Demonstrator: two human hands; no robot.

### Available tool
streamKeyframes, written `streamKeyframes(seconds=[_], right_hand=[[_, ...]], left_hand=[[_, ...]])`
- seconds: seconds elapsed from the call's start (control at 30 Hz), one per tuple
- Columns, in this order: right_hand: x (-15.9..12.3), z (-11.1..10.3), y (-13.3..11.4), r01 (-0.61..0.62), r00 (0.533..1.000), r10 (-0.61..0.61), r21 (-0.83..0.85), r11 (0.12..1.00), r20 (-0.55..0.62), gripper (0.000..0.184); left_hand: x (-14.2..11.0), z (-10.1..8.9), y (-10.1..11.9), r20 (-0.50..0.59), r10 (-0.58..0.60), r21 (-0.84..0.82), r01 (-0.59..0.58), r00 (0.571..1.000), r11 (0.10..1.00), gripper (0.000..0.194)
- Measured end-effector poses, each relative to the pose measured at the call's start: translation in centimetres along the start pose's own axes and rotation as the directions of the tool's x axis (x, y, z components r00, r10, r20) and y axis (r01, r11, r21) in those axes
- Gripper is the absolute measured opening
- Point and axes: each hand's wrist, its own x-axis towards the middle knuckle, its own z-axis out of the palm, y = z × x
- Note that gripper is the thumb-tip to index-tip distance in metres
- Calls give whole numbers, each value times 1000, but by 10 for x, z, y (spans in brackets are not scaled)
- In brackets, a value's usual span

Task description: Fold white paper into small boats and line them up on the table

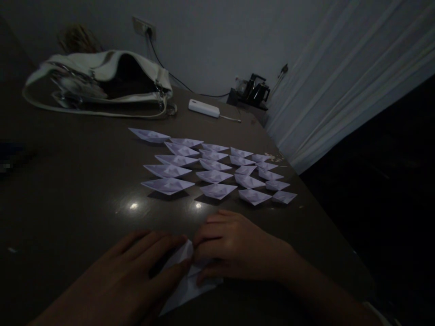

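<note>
A partly folded sheet of white paper (186, 290) lies on the dark table close to me, its lower left corner pointing towards me. My left hand (132, 267) has its fingers and thumb closed on the paper's left side. From the right, my right hand (234, 246) grips the upper part of the same sheet with bent fingers, which hide some of the folds. The fingertips of both hands nearly meet at the paper's top. Beyond the hands, several folded paper boats (168, 184) stand in rows.
At the back left lies an open white handbag (136, 97) with its strap on the table. A white power bank (204, 108) with a short cable sits behind the boats. Black kettles (258, 93) stand at the far corner. A pale curtain (316, 99) hangs along the right.
</note>
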Motion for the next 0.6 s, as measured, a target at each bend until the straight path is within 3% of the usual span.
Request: streamKeyframes(seconds=[0.6], right_hand=[[1, -1, -10, 57, 994, -53, -44, 997, 96, 23]], left_hand=[[-5, 3, -2, 38, -51, 7, 51, 998, 999, 56]])
